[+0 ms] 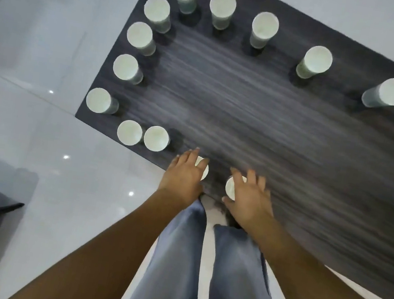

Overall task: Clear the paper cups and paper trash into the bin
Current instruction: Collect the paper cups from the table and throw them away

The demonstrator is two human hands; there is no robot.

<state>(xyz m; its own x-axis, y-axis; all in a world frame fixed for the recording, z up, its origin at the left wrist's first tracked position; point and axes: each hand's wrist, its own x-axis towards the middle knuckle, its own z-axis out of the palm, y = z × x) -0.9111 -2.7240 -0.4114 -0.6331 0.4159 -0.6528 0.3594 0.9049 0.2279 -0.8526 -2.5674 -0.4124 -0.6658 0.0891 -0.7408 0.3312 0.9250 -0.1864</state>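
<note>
Barely begun — your left hand (185, 173) and right hand (248, 197) each curl over a white paper cup (203, 170) on the dark wood-grain table (271, 135), a dozen-odd more standing — no bin visible.

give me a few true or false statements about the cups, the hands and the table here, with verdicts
1. Each hand is over a paper cup at the near table edge. True: the left hand covers one cup, the right hand another cup.
2. The cups are stacked in one tower. False: they stand singly along the edges of the dark table.
3. A bin stands on the table. False: no bin is on it.
4. The cups stand upright. True.
5. The table's middle is crowded with cups. False: it is bare.
</note>
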